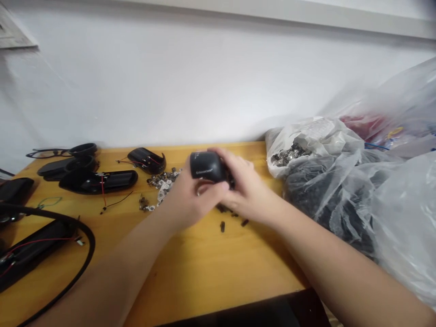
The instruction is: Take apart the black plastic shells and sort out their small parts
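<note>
Both of my hands are engaged. My left hand (187, 200) grasps a black housing (207, 166) from the left and near sides, its thumb lying across below the piece; my right hand (247, 184) grasps it from the right, fingers curled around the far side. The housing sits between the two palms, above the wooden table (190, 277), toward its far edge. That edge runs along the white wall (190, 77).

Room for moving: a stretch of yellow wood lies between my forearms, from the small black pieces (222, 226) below my hands to a dark flat object (272, 311) at the near side. On the left, a pile of small metal parts (160, 180) comes close to my left hand; beyond it lie a wired black shell (145, 160) and further black shells (117, 181). A black cable (92, 250) curves beside my left forearm. On the right, a white bag (320, 141) with metal pieces at its mouth and a clear bag of black parts (330, 200) bound the space.

Writing: one line of small pale lettering runs along the housing's lower front; blur prevents a certain reading. A second pale mark near its upper left edge is illegible.
</note>
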A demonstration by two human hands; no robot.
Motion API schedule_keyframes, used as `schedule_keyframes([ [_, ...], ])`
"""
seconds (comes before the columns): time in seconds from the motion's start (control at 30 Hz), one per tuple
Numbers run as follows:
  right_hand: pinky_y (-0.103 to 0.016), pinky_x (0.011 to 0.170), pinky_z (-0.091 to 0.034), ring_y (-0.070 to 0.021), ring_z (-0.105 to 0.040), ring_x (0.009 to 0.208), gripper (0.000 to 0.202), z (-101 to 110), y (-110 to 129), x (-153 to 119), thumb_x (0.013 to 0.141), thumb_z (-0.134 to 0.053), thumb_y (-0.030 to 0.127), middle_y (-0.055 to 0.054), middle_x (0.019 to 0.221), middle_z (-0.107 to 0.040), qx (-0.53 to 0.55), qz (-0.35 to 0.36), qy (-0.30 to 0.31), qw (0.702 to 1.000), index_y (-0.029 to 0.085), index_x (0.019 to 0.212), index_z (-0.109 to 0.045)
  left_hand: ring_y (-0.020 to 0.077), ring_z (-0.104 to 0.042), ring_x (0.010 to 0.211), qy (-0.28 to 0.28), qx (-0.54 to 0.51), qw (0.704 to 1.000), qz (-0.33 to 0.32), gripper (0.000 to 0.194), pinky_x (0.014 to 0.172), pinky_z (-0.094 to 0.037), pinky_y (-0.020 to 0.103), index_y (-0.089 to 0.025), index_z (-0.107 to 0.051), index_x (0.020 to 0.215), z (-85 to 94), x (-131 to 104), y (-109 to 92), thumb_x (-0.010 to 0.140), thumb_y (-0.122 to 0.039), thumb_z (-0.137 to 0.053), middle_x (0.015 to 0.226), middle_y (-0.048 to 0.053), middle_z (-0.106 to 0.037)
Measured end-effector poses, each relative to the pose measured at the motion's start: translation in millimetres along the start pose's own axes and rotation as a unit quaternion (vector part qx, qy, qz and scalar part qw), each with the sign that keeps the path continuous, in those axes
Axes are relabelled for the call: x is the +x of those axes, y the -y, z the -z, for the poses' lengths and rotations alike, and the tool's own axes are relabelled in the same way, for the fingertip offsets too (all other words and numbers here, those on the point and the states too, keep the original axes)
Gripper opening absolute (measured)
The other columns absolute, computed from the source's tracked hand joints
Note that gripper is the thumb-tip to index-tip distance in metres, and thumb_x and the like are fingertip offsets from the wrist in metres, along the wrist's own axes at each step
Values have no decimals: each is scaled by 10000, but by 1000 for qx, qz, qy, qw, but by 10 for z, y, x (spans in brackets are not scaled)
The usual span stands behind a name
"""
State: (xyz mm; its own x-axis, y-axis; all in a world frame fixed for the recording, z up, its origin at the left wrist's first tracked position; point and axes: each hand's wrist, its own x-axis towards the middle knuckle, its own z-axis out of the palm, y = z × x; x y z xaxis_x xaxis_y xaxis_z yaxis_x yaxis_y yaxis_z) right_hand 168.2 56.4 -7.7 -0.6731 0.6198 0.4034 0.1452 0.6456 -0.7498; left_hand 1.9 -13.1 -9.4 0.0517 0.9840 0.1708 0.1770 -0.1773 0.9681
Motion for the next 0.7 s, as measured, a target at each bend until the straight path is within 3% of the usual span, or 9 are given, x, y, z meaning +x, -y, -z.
schedule_keyframes([
  [0.07, -606, 1107, -476, -344, -675, 1156, 575, 40, 2, 12, 880, -717, 370, -135, 1302, -731, 1, -14, 1, 1000, 194, 1409, -575, 252, -697, 917, -30, -6, 999, 32, 358, 840, -597, 418, -183, -665, 1113, 5, 15, -72, 845, -373, -806, 1017, 67, -730],
  [0.17, -531, 1059, -530, -315, -707, 1113, 606, 91, 35, 17, 845, -758, 369, -112, 1248, -761, 11, -51, 0, 999, 183, 1407, -624, 258, -696, 938, -41, 19, 996, 75, 321, 852, -570, 412, -173, -720, 1008, 42, 30, -121, 870, -457, -780, 960, 58, -736],
  [0.3, -391, 919, -578, -276, -721, 1048, 540, 181, 72, 27, 807, -748, 248, -82, 1165, -779, 16, -86, 53, 995, 160, 1337, -699, 280, -695, 972, -61, 98, 985, 125, 403, 837, -542, 410, -193, -733, 1007, 71, 52, -157, 800, -530, -810, 999, 63, -743],
  [0.4, -316, 778, -565, -234, -713, 935, 456, 238, 60, 43, 791, -741, 194, -64, 1076, -778, 15, -106, 91, 990, 162, 1244, -715, 320, -669, 957, -148, 243, 940, 191, 629, 778, -526, 436, -186, -671, 975, 79, 63, -182, 635, -672, -882, 1078, 114, -692],
  [0.47, -296, 694, -550, -218, -704, 864, 507, 250, 53, 49, 774, -759, 199, -68, 1042, -770, 32, -139, 111, 984, 153, 1270, -669, 340, -659, 1000, -200, 295, 914, 192, 787, 779, -531, 442, -194, -626, 1064, 99, 61, -174, 521, -669, -942, 1186, 142, -653],
  [0.53, -286, 635, -544, -208, -698, 814, 602, 249, 69, 44, 754, -777, 200, -70, 1029, -763, 71, -175, 138, 972, 154, 1327, -595, 320, -675, 1011, -162, 257, 940, 155, 840, 791, -541, 419, -223, -598, 1201, 134, 57, -148, 546, -604, -959, 1207, 121, -669],
  [0.63, -284, 593, -558, -201, -703, 769, 755, 248, 135, 21, 718, -811, 169, -65, 1027, -763, 130, -216, 153, 955, 185, 1395, -477, 256, -699, 905, 17, 166, 981, 97, 553, 749, -529, 354, -245, -693, 1172, 195, 64, -118, 748, -558, -860, 1044, 55, -746],
  [0.7, -293, 579, -570, -209, -719, 751, 823, 258, 175, 6, 706, -877, 211, -68, 1025, -771, 138, -225, 142, 954, 204, 1405, -444, 232, -701, 871, 77, 140, 985, 70, 388, 723, -518, 324, -236, -773, 1070, 225, 74, -122, 819, -529, -810, 980, 39, -766],
])
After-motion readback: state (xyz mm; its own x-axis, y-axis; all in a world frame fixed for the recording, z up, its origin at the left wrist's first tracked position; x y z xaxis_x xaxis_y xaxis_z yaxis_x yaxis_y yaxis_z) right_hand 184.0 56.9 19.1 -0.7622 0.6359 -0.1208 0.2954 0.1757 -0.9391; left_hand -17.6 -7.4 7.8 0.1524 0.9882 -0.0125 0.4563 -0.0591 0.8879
